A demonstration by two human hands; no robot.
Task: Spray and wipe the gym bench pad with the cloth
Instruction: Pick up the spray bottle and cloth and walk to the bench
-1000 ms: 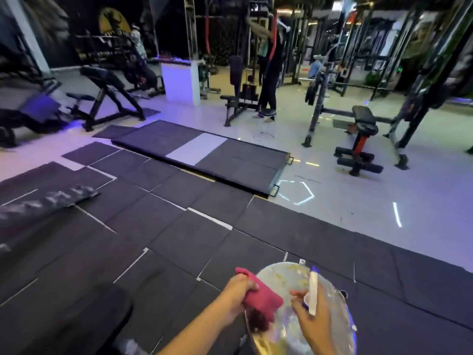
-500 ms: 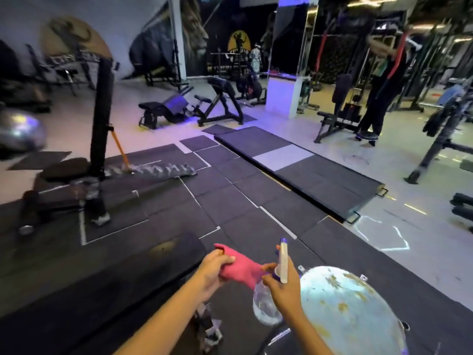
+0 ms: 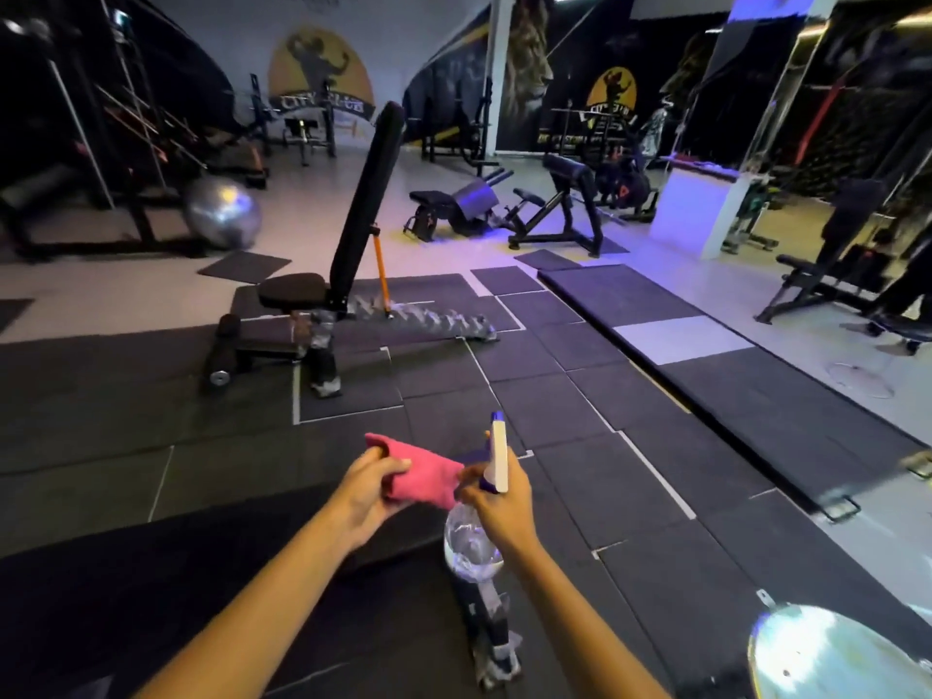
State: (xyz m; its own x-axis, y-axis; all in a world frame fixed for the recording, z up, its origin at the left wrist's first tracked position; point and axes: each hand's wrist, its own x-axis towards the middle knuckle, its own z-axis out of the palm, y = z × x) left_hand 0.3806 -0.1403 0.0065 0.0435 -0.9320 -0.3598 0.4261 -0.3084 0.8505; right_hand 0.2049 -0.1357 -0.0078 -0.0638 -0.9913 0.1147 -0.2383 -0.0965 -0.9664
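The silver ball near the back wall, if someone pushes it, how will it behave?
The silver ball looks round and smooth, so it would probably roll freely across the pale floor. It resembles an inflated gym ball, so it is likely light for its size. Nothing visibly blocks its near side, so it may travel far.

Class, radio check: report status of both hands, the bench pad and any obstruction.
Left hand grips pink cloth. Right hand holds spray bottle, nozzle up. Bench pad below, not yet touched. Nothing in the way.
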